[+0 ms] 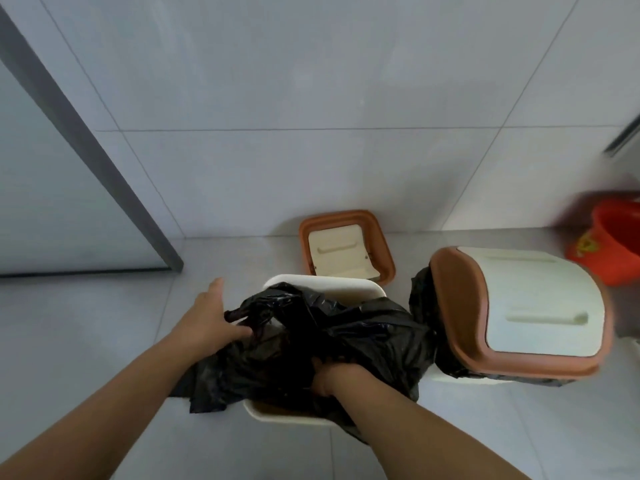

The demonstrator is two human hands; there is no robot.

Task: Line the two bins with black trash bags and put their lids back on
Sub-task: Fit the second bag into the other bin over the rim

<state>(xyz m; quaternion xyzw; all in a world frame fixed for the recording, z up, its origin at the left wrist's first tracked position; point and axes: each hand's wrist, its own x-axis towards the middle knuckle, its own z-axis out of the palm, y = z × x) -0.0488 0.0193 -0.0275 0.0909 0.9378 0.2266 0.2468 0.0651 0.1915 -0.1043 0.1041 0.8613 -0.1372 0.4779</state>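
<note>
A cream bin stands open on the floor in front of me, with a crumpled black trash bag spread over its mouth. My left hand grips the bag's edge at the bin's left rim. My right hand is pushed down into the bag inside the bin, fingers hidden in the plastic. The bin's brown-and-cream lid lies upside down on the floor behind it, against the wall. To the right stands the second bin, its brown-and-cream lid on, with black bag edges showing under the rim.
A red bucket sits at the far right by the wall. A grey door frame and glass panel run down the left. Grey tiled wall rises close behind the bins.
</note>
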